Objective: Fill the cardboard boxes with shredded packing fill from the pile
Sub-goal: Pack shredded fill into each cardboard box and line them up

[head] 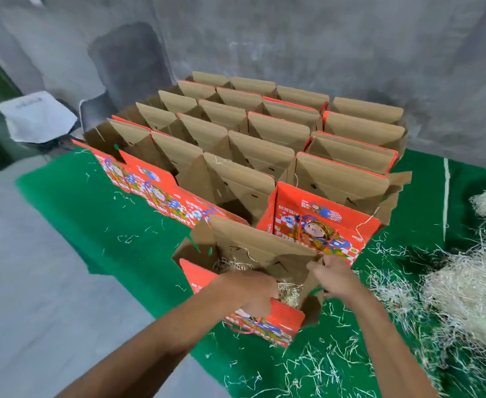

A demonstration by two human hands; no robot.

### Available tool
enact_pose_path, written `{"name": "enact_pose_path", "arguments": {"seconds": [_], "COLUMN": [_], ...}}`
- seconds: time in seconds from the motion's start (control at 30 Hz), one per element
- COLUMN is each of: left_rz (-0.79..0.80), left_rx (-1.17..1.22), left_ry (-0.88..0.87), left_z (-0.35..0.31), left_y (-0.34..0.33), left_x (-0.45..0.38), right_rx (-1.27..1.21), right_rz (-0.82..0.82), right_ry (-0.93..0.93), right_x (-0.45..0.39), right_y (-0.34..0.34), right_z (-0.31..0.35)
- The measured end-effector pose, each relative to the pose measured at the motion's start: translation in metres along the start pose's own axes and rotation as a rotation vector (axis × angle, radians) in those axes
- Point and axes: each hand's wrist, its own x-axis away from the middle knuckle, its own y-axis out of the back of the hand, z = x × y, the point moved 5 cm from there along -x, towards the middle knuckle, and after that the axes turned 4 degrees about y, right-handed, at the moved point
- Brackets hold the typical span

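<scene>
An open red printed cardboard box (pixel 264 326) stands nearest me on the green mat, with pale shredded fill (pixel 289 293) inside it. My left hand (pixel 250 291) grips the box's near wall at the top edge. My right hand (pixel 332 278) pinches the right side flap of the same box. The pile of shredded fill (pixel 465 288) lies to the right on the mat. Behind stand several rows of open boxes (pixel 264 150) with their brown flaps up.
A green mat (pixel 92 214) covers part of the grey floor, strewn with loose shreds. A grey wall rises behind the boxes. A white sack (pixel 38 116) and a dark object lie at the back left.
</scene>
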Motion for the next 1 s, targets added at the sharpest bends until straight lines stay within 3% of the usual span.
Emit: {"name": "enact_pose_path", "arguments": {"seconds": [0.13,0.4,0.53,0.63,0.7,0.8,0.87,1.0], "left_rz": [-0.122,-0.401,-0.527,-0.577,-0.610,-0.655,-0.739,-0.872], "left_rx": [0.007,-0.136,-0.099,-0.031,0.060,0.140,0.116,0.185], "left_ry": [0.193,0.468,0.423,0.336,0.272,0.181,0.159,0.112], "left_z": [0.064,0.178,0.192,0.183,0.175,0.159,0.149,0.134], "left_y": [0.001,0.012,0.021,0.026,0.030,0.039,0.048,0.064], "left_x": [0.016,0.034,0.042,0.040,0.037,0.028,0.020,0.000], "right_rx": [-0.096,-0.549,-0.687,-0.587,-0.466,-0.460,-0.284,-0.157], "right_rz": [0.079,0.168,0.192,0.197,0.093,-0.213,-0.371,-0.367], "right_ry": [0.038,0.035,-0.010,0.015,0.122,0.290,0.344,0.227], "right_x": [-0.014,-0.039,-0.045,-0.041,-0.035,-0.023,-0.023,-0.043], "right_y": [-0.052,-0.150,-0.175,-0.175,-0.157,-0.115,-0.091,-0.073], "right_z": [0.036,0.093,0.119,0.133,0.141,0.144,0.143,0.122]}}
